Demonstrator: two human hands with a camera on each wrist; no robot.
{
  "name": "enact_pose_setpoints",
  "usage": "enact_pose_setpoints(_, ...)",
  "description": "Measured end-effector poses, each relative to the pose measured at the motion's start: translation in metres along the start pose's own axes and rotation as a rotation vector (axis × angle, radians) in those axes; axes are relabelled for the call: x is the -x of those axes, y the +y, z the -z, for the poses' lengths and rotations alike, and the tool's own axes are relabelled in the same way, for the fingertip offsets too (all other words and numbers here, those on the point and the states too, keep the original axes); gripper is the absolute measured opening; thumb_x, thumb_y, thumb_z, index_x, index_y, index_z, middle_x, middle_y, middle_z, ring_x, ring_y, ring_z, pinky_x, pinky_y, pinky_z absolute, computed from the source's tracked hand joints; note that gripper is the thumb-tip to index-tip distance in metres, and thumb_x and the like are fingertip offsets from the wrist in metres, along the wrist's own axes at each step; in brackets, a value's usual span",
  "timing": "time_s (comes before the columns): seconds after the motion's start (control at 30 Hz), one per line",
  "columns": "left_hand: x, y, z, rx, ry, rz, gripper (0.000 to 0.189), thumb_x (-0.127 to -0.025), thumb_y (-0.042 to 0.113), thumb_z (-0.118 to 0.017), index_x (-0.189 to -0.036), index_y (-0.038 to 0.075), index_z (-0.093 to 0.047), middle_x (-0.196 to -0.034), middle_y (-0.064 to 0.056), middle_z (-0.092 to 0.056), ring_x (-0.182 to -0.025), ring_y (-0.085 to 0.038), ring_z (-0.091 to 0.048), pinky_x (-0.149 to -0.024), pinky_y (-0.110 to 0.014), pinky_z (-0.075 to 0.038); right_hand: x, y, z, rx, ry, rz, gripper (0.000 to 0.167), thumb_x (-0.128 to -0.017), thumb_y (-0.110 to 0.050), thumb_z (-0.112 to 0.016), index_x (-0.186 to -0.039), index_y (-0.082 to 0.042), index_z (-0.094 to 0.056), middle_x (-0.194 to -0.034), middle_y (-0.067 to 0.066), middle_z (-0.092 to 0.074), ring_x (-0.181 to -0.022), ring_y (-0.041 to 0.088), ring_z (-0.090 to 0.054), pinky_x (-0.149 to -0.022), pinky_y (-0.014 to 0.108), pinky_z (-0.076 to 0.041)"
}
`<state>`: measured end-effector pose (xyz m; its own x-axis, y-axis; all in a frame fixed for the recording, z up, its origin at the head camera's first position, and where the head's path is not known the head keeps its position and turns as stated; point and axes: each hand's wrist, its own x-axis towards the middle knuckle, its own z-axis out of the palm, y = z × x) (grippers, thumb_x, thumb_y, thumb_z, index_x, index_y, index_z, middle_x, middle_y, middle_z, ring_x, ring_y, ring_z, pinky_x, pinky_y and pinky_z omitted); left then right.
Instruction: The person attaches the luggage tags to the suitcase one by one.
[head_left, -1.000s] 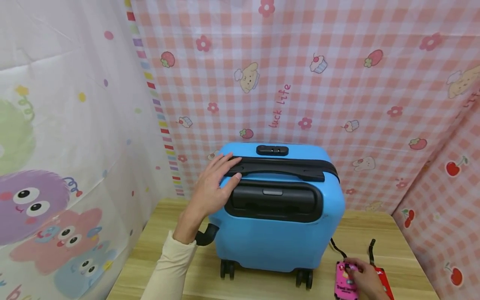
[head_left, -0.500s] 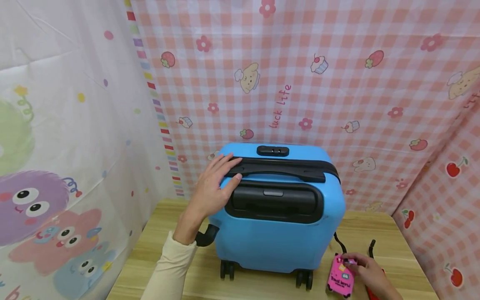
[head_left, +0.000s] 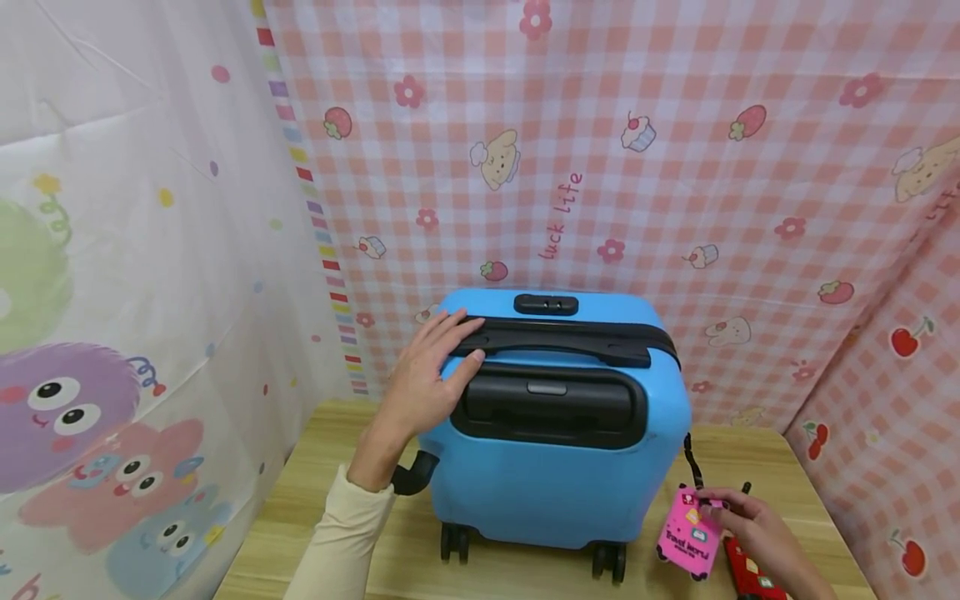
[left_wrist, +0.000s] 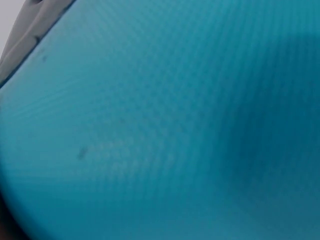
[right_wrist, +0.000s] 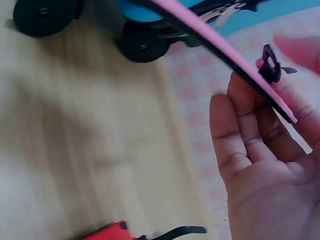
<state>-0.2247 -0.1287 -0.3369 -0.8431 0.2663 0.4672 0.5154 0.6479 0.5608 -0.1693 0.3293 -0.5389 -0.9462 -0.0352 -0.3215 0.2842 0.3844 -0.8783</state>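
Observation:
A blue suitcase (head_left: 540, 492) stands upright on its wheels, its black top handle (head_left: 555, 340) folded flat. My left hand (head_left: 420, 387) rests on its top left corner, fingers straight and lying over the handle's end. The left wrist view holds only the blue shell (left_wrist: 150, 115), blurred and close. To the right of the suitcase, my right hand (head_left: 761, 533) pinches a pink luggage tag (head_left: 688, 535) shaped like a small case, near its top edge. Its black strap (head_left: 692, 462) points up. Edge-on, the tag (right_wrist: 225, 50) appears in the right wrist view between thumb and fingers.
A red luggage tag (head_left: 750, 575) with a black strap lies on the wooden table (head_left: 300, 500), partly behind the right hand. A pink checked cloth (head_left: 675, 192) hangs behind, and a white cartoon-printed cloth (head_left: 187, 317) hangs at the left.
My right hand has lifted the pink luggage tag and turned it, its strap end moving up and right; more of the red tag shows than half a second ago. The left hand stays put.

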Motion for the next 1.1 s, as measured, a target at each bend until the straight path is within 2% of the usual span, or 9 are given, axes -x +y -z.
enact_pose_setpoints(0.13,0.001,0.0,0.0,0.0,0.002,-0.001,0.046,-0.1,0.04,-0.053,-0.144,0.025,-0.053,-0.157,-0.001,-0.04,-0.149,-0.022,-0.026,-0.116,-0.061,-0.023,0.006,-0.012,0.005,0.007,0.019,0.029,0.047,-0.1,-0.023,-0.059,-0.14,0.0,-0.05,-0.115,0.009,-0.061,-0.072,0.015,-0.048,-0.061,0.033,-0.046)
enact_pose_setpoints(0.2,0.001,0.0,0.0,0.002,0.001,0.002,0.046,-0.1,0.04,-0.053,-0.144,0.025,-0.053,-0.157,-0.001,-0.04,-0.149,-0.022,-0.025,-0.116,-0.061,-0.022,0.009,-0.02,0.008,0.016,0.039,0.07,0.048,-0.099,-0.024,-0.061,-0.139,0.001,-0.051,-0.113,0.002,-0.061,-0.081,0.016,-0.055,-0.066,0.032,-0.048)
enact_pose_setpoints(0.3,0.001,0.0,0.0,0.005,0.001,0.008,0.046,-0.1,0.041,-0.053,-0.144,0.026,-0.053,-0.157,0.0,-0.039,-0.149,-0.021,-0.025,-0.116,-0.06,-0.022,0.014,-0.034,0.013,0.022,0.074,0.144,0.047,-0.099,-0.025,-0.061,-0.136,0.003,-0.052,-0.109,-0.01,-0.06,-0.085,0.012,-0.059,-0.071,0.029,-0.052)
enact_pose_setpoints(0.47,0.001,0.002,0.001,0.002,0.0,0.022,0.047,-0.1,0.043,-0.052,-0.144,0.027,-0.053,-0.157,0.001,-0.039,-0.149,-0.02,-0.024,-0.116,-0.061,-0.021,0.022,-0.062,0.022,0.088,0.154,0.251,0.045,-0.101,-0.032,-0.058,-0.131,0.001,-0.058,-0.11,-0.023,-0.055,-0.09,0.003,-0.059,-0.073,0.026,-0.054)
enact_pose_setpoints(0.6,0.001,0.003,0.002,-0.001,-0.001,0.035,0.047,-0.099,0.044,-0.052,-0.144,0.028,-0.053,-0.157,0.002,-0.039,-0.149,-0.02,-0.024,-0.116,-0.062,-0.02,0.029,-0.085,0.026,0.109,0.223,0.364,0.035,-0.101,-0.026,-0.059,-0.124,-0.001,-0.063,-0.104,-0.022,-0.06,-0.083,0.006,-0.06,-0.068,0.024,-0.052)
enact_pose_setpoints(0.8,0.001,0.004,0.002,-0.01,0.003,0.036,0.047,-0.099,0.043,-0.053,-0.144,0.026,-0.053,-0.157,0.001,-0.04,-0.149,-0.02,-0.025,-0.116,-0.059,-0.022,0.033,-0.11,0.031,0.062,0.265,0.54,0.02,-0.1,-0.011,-0.058,-0.117,-0.004,-0.067,-0.095,-0.016,-0.066,-0.073,0.008,-0.061,-0.06,0.021,-0.053)
enact_pose_setpoints(0.93,0.0,0.003,0.002,-0.018,0.007,0.031,0.047,-0.1,0.044,-0.052,-0.143,0.026,-0.054,-0.156,0.001,-0.041,-0.149,-0.021,-0.026,-0.116,-0.059,-0.024,0.035,-0.123,0.036,0.029,0.28,0.587,0.019,-0.1,-0.007,-0.057,-0.115,-0.008,-0.068,-0.093,-0.014,-0.067,-0.069,0.008,-0.061,-0.057,0.021,-0.053)
enact_pose_setpoints(1.0,0.0,0.004,0.001,-0.02,0.008,0.032,0.047,-0.099,0.044,-0.052,-0.143,0.027,-0.054,-0.156,0.001,-0.041,-0.149,-0.021,-0.026,-0.116,-0.059,-0.024,0.037,-0.131,0.038,0.01,0.284,0.581,0.019,-0.101,-0.009,-0.056,-0.115,-0.01,-0.068,-0.092,-0.012,-0.065,-0.068,0.009,-0.061,-0.056,0.021,-0.053)
enact_pose_setpoints(1.1,-0.001,0.004,0.001,-0.023,0.005,0.035,0.047,-0.099,0.044,-0.052,-0.143,0.027,-0.054,-0.156,0.0,-0.04,-0.149,-0.022,-0.025,-0.116,-0.059,-0.024,0.041,-0.143,0.039,-0.083,0.276,0.574,0.018,-0.1,-0.012,-0.058,-0.115,-0.01,-0.068,-0.091,-0.008,-0.064,-0.067,0.009,-0.061,-0.056,0.021,-0.054)
